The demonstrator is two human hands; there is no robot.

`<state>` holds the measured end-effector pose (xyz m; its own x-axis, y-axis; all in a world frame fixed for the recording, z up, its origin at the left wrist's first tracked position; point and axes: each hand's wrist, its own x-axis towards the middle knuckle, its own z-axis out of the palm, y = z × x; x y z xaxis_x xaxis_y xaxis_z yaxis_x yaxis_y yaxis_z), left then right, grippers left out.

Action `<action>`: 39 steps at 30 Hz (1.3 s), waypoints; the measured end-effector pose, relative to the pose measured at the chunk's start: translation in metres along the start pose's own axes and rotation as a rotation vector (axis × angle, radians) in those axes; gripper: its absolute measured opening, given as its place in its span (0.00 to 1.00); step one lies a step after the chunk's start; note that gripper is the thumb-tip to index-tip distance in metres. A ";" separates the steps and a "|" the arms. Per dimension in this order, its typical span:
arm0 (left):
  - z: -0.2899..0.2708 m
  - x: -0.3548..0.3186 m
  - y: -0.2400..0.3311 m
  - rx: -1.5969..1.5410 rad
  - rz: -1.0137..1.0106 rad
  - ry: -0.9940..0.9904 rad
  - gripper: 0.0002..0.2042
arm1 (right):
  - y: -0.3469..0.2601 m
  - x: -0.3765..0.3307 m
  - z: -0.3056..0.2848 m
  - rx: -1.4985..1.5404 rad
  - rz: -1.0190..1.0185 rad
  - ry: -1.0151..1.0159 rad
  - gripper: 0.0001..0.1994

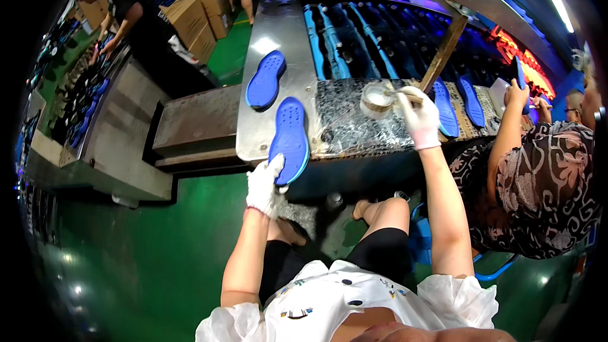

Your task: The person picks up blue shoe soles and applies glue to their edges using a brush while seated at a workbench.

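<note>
My left hand [265,183], in a white glove, grips the near end of a blue shoe sole [289,137] that overhangs the front edge of the metal worktable [278,31]. A second blue sole [265,79] lies flat on the table further back. My right hand [419,115], also gloved in white, holds a brush handle with its tip in a small round glue pot [376,99] that stands on the glue-stained part of the table.
A conveyor with several blue soles [386,38] runs behind the table. A person in a patterned shirt [538,183] sits at my right holding a sole. Another person in black [126,6] works at the far left beside cardboard boxes [199,19]. The floor [145,259] is green.
</note>
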<state>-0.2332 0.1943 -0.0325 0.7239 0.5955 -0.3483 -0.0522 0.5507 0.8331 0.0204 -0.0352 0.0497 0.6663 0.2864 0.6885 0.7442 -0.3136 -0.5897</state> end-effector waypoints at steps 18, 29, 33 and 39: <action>0.076 -0.083 -0.018 0.231 0.699 0.273 0.26 | -0.136 -0.152 -0.042 0.463 0.120 0.005 0.03; 0.074 -0.092 -0.028 0.197 0.707 0.229 0.26 | -0.148 -0.147 -0.037 0.324 0.042 -0.007 0.04; 0.075 -0.091 -0.034 0.196 0.720 0.244 0.27 | -0.152 -0.144 -0.036 0.362 0.113 -0.053 0.04; 0.078 -0.096 -0.029 0.206 0.726 0.255 0.28 | -0.150 -0.146 -0.040 0.346 0.088 -0.030 0.04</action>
<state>-0.2477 0.0759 0.0101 0.3768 0.8932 0.2453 -0.3041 -0.1308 0.9436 -0.1905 -0.0660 0.0541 0.7259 0.2998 0.6190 0.6522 -0.0142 -0.7579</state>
